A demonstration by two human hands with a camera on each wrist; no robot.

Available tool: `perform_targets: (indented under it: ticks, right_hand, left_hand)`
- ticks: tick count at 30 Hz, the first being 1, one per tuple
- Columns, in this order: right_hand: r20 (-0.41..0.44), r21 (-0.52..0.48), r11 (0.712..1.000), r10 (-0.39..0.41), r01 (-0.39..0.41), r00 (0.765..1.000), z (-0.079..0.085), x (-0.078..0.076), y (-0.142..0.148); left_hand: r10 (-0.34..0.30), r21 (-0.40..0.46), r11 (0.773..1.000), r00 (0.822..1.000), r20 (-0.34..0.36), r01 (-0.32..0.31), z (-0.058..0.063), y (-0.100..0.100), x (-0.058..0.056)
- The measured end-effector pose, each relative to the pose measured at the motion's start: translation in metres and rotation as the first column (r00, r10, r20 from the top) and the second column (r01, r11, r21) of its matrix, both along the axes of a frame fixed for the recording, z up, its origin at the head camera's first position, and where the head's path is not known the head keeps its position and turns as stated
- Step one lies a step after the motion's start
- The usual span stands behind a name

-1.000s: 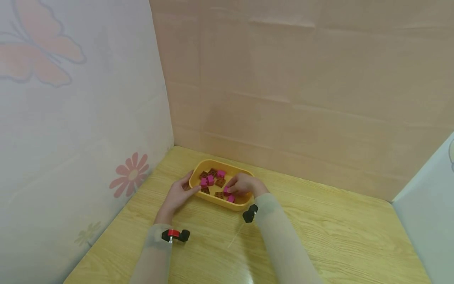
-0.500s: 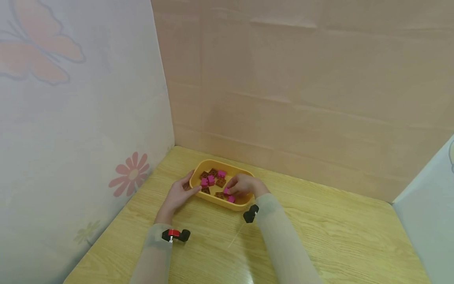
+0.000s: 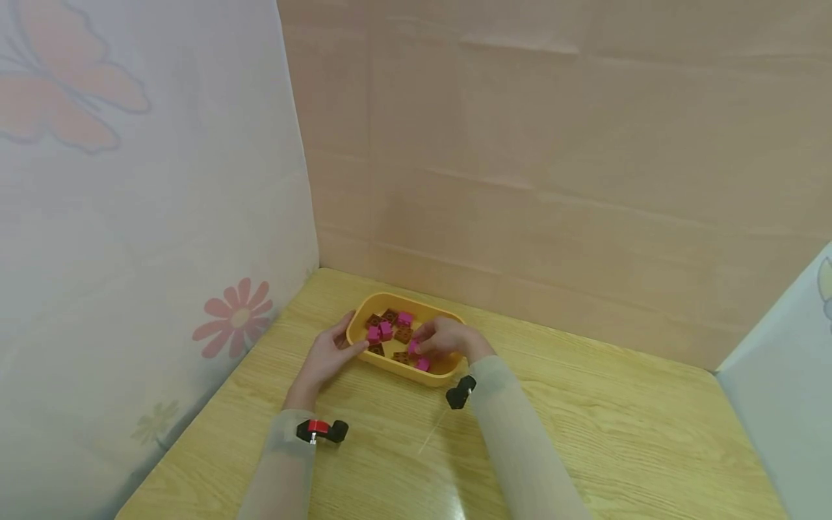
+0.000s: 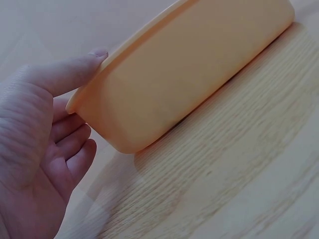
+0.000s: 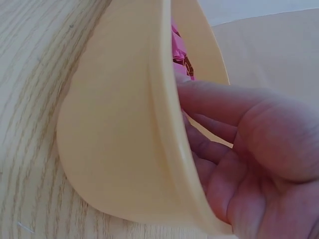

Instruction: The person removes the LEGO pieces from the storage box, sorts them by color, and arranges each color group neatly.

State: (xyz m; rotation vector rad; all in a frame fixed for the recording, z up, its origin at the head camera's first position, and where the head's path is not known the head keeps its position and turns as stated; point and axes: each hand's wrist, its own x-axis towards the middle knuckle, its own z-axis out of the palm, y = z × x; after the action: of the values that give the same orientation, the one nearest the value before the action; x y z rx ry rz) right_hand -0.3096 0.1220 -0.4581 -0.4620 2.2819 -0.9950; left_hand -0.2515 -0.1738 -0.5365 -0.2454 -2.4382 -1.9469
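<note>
A yellow plastic tub (image 3: 398,367) with rounded corners sits on the table, holding pink building bricks (image 3: 386,330) and brown building bricks (image 3: 404,334). At its left end my left hand (image 3: 325,358) grips the rim; in the left wrist view the thumb lies over the rim with the other fingers bent below it. My right hand (image 3: 450,338) reaches over the tub's right end and pinches a pink brick (image 3: 414,348) between thumb and fingers. In the right wrist view the tub wall (image 5: 119,114) hides those fingertips. Another pink brick (image 3: 423,364) lies just below that hand.
The wood-grain table (image 3: 617,419) meets a beige draped wall (image 3: 552,217) close behind the tub. A white wall (image 3: 162,217) with a flower and butterfly print stands on the left, and another pale wall (image 3: 793,390) on the right.
Almost nothing differs. Both hands keep their places at the tub, the right one still pinching the pink brick; the head view has shifted very slightly.
</note>
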Motion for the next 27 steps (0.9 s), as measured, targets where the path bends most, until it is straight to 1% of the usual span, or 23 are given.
perform_targets:
  ticks: [5, 8, 14, 18, 23, 27]
  right_hand:
    - [-0.042, -0.021, 1.000, -0.007, 0.006, 0.999, -0.001, -0.002, 0.002]
    - [-0.057, -0.052, 0.999, -0.014, 0.011, 0.998, -0.002, -0.004, 0.004]
    - [-0.095, -0.098, 0.995, -0.016, 0.006, 0.995, -0.003, -0.005, 0.010]
    - [-0.128, -0.133, 0.991, -0.036, 0.019, 0.991, -0.003, -0.006, 0.012]
    - [-0.130, -0.189, 0.981, -0.064, 0.039, 0.989, -0.004, -0.005, 0.013]
    - [-0.154, -0.217, 0.975, -0.078, 0.043, 0.985, -0.004, -0.004, 0.016]
  left_hand:
    - [0.007, -0.011, 1.000, 1.000, -0.026, -0.007, -0.006, 0.000, -0.004]
    - [0.016, -0.017, 1.000, 0.999, -0.029, -0.017, -0.006, 0.000, -0.005]
    - [0.015, -0.025, 1.000, 0.999, -0.034, -0.016, -0.006, 0.000, -0.007]
    - [0.016, -0.025, 1.000, 0.999, -0.035, -0.016, -0.006, 0.000, -0.008]
    - [0.015, -0.025, 1.000, 0.999, -0.038, -0.016, -0.006, 0.001, -0.009]
    - [0.022, -0.034, 0.999, 0.999, -0.034, -0.023, -0.005, 0.002, -0.010]
